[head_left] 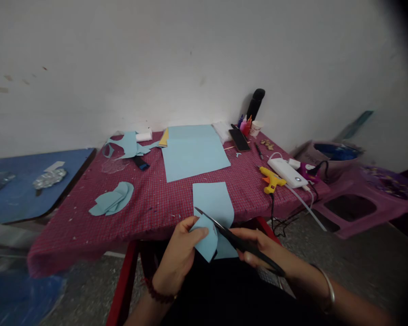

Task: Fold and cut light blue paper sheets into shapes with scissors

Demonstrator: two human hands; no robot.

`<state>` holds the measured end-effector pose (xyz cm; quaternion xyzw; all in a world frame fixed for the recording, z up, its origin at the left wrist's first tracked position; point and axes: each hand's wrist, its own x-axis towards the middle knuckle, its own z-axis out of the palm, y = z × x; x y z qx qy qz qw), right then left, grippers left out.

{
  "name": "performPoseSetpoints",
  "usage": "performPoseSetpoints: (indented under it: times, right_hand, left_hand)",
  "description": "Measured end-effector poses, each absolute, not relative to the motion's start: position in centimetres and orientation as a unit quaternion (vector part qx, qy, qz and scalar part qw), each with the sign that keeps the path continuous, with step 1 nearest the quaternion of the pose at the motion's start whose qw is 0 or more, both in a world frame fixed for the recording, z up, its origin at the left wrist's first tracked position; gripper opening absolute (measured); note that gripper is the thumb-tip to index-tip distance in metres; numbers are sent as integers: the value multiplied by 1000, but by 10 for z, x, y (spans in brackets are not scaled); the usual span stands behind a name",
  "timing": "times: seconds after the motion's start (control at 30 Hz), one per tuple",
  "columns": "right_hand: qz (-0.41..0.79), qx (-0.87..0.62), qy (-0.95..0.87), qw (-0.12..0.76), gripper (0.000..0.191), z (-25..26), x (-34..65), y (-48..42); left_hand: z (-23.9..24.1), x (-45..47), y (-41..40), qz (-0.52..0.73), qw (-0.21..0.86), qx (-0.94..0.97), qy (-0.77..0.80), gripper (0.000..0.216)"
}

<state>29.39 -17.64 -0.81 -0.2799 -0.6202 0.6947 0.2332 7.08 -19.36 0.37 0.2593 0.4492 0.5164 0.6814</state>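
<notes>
Between thumb and fingers, my left hand (182,246) pinches a small light-blue paper piece (206,242) over my lap. My right hand (258,249) grips black-handled scissors (238,240), whose blades point up and left across the top of that piece. Whether the blades are closed on the paper I cannot tell. Just beyond, a light-blue paper strip (212,197) hangs over the table's near edge, its lower part behind my hands. To the left lies a small pile of cut light-blue petal shapes (112,199).
A large light-blue sheet (197,154) lies mid-table on the red checked cloth (78,201). Paper scraps (127,144) are at back left. On the right are a yellow glue gun (271,179), a white power strip (287,172), a phone (240,140), paint bottles (247,127) and trailing cables.
</notes>
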Motion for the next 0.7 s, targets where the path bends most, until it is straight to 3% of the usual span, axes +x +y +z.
performPoseSetpoints:
  times: [0.7]
  right_hand:
    - [677,-316,-628,216,60,-9,299,-182]
  left_hand:
    - [3,72,-193,510,682,250,460,13]
